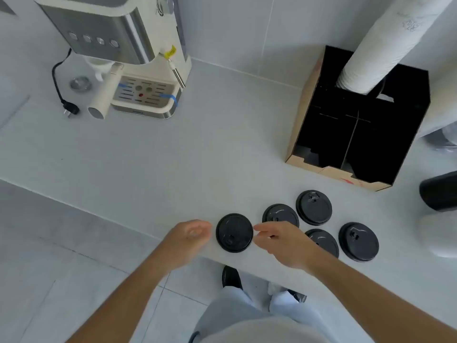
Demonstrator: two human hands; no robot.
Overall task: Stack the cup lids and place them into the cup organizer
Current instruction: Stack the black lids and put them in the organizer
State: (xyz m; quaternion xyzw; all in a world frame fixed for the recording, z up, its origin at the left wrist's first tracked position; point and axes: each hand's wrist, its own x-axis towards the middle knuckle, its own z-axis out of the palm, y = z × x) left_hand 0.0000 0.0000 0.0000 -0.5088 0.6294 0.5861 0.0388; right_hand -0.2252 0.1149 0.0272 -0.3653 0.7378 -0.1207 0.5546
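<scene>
Several black round cup lids lie flat near the front edge of the pale counter. The leftmost lid [234,232] sits between my two hands. My left hand [190,237] hovers just left of it, fingers loosely curled and holding nothing. My right hand [279,241] reaches in from the right, its fingertips at that lid's right rim, partly covering two other lids [280,214] [324,241]. Two more lids [314,207] [358,241] lie further right. The cardboard cup organizer [300,125], black inside with dividers, stands behind them and holds a tall stack of white cups [385,43].
A cream and steel coffee machine [128,55] stands at the back left with its black power cord and plug [70,107]. A black object [439,190] sits at the right edge. The counter's front edge runs just below the lids, with floor tiles and my shoes beneath.
</scene>
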